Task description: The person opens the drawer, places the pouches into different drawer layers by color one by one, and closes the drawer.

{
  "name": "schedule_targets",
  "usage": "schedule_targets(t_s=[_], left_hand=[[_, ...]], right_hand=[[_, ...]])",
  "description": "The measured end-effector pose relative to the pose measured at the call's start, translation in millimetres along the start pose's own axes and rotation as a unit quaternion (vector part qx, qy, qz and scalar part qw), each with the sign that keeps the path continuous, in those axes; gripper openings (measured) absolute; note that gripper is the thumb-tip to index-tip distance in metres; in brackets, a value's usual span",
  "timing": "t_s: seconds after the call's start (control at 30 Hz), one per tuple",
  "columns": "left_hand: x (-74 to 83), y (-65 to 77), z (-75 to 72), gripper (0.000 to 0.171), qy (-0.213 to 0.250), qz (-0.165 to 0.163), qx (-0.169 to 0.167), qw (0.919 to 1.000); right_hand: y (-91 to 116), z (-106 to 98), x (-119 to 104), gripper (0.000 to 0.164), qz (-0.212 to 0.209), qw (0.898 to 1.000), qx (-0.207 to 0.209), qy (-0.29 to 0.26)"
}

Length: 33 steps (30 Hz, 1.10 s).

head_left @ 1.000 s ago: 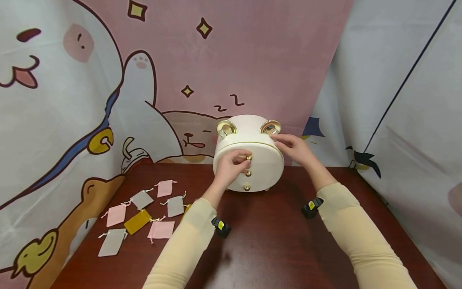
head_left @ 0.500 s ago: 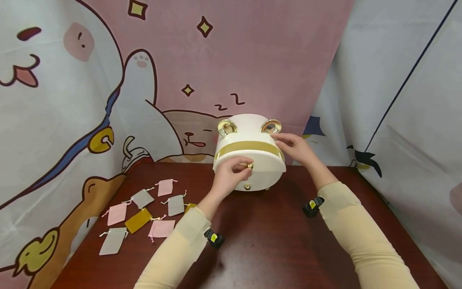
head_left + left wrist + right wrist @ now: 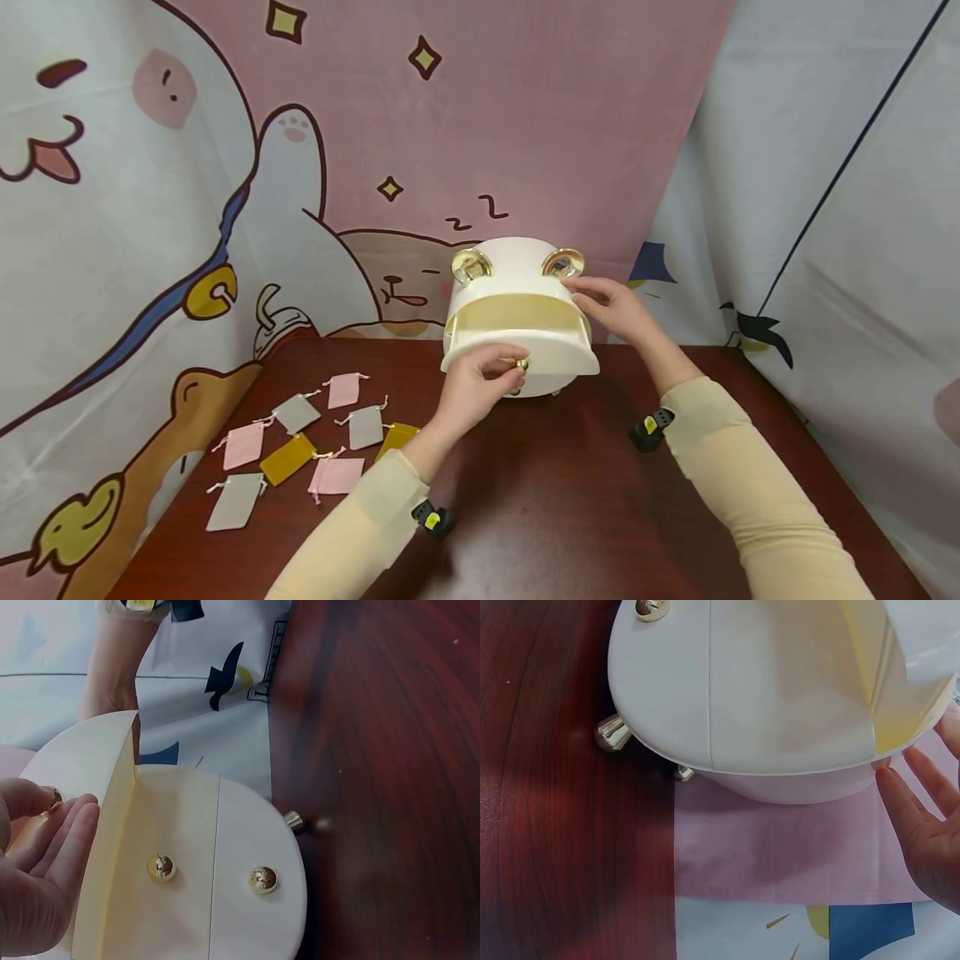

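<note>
A white rounded drawer box (image 3: 517, 258) with two gold ear-shaped rings on top stands near the back of the table. Its top drawer (image 3: 562, 352) is pulled partway out, showing a pale yellow interior. My left hand (image 3: 474, 385) pinches that drawer's gold knob (image 3: 521, 364) between thumb and fingers. Below, two more drawers stay closed, their round knobs (image 3: 160, 868) visible in the left wrist view. My right hand (image 3: 611, 307) touches the box's upper right side, with extended fingers (image 3: 904, 799) at its edge in the right wrist view.
Several small drawstring pouches lie on the dark red table (image 3: 585, 517) at the left: pink (image 3: 344, 390), grey (image 3: 236, 502) and mustard yellow (image 3: 288, 459). A cartoon-printed cloth (image 3: 570, 125) hangs close behind the box. Gold feet (image 3: 613, 733) support the box.
The top drawer, closed a second ago, has come forward as my left hand drew its knob toward me and slightly down. My right hand has stayed at the box's side.
</note>
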<state>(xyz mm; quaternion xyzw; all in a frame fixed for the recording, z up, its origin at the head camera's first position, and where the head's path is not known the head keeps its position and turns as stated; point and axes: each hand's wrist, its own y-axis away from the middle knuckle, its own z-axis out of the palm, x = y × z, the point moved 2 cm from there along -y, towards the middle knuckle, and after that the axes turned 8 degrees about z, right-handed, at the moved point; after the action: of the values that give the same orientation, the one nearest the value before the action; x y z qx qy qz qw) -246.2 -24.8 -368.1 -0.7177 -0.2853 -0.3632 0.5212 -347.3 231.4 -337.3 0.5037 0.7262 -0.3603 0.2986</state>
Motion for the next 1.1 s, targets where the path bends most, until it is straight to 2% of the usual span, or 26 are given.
schedule_targets(t_s=[0.3,0.57,0.8,0.97,1.1], left_hand=[[6.3,13.7,4.8,0.023,0.0,0.032,0.002,0.9995],[13.5,25.7,8.7,0.024,-0.001,0.037,0.001,0.9993],[48.9,36.1,7.9,0.021,-0.008,0.063,-0.002,0.998],[49.7,41.9,8.4,0.021,-0.004,0.073,-0.001,0.9973],[27.8,46.1,9.7,0.022,-0.003,0.075,-0.002,0.9972]], right_hand=[[-1,-2,0,0.04,-0.005,1.0,-0.009,0.009],[0,-1,-1,0.041,0.0,1.0,-0.012,0.015],[1,0,-2,0.04,-0.01,1.0,-0.014,0.009],[1,0,-2,0.041,-0.014,1.0,-0.018,0.004],[3,0,-8,0.041,-0.008,1.0,-0.021,0.005]])
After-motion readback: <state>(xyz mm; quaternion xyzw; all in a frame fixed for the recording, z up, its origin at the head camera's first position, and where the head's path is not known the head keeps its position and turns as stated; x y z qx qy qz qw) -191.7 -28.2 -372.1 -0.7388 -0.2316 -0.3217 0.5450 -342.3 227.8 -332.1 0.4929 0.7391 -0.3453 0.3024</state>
